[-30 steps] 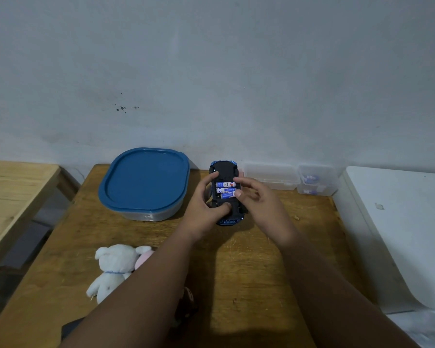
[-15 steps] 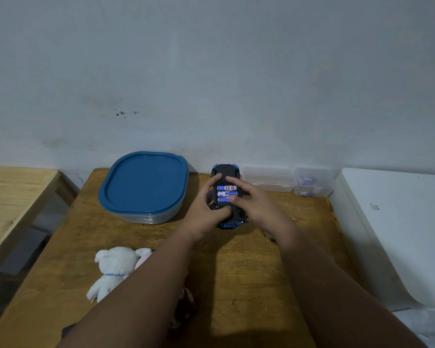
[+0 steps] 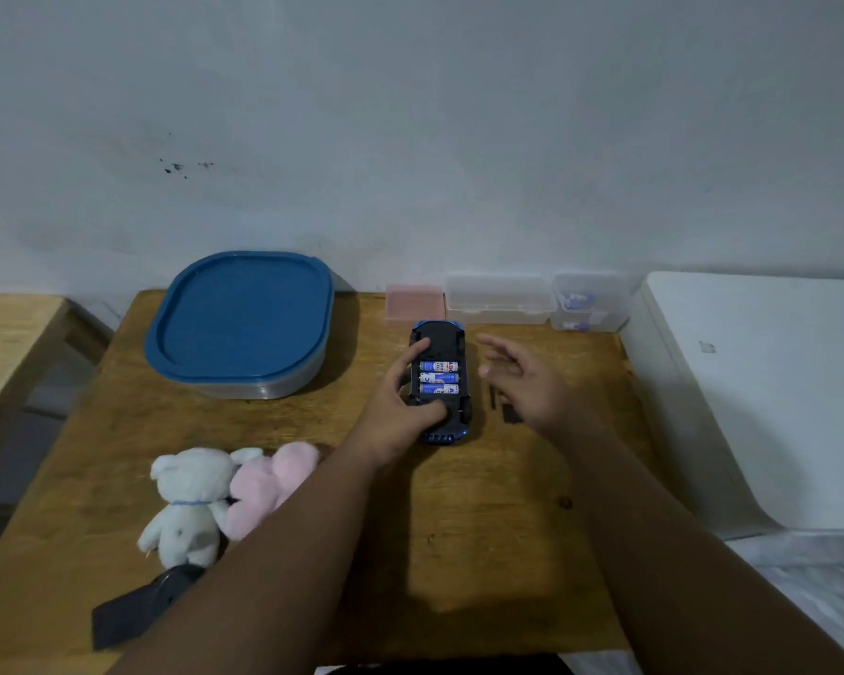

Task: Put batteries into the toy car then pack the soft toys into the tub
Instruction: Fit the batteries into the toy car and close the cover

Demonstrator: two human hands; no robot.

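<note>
- The left hand [image 3: 400, 406] grips the toy car [image 3: 440, 382], which lies upside down on the wooden table [image 3: 459, 528]: forefinger along its left flank, thumb pressed across its underside near the rear.
- Three blue-and-white batteries [image 3: 438, 378] lie side by side in the car's uncovered battery bay, just beyond that thumb.
- The right hand [image 3: 527, 382] hovers just right of the car, fingers spread loosely, holding nothing.
- Small dark parts [image 3: 507, 412] lie on the table under that hand.
- A tub [image 3: 274, 382] closed with a blue lid [image 3: 240, 316] stands left of the car.
- A white teddy bear [image 3: 186, 504] and a pink soft toy [image 3: 269, 484] lie touching at the near left.
- Clear plastic boxes [image 3: 500, 299] and a pink box [image 3: 414, 302] line the wall behind.
</note>
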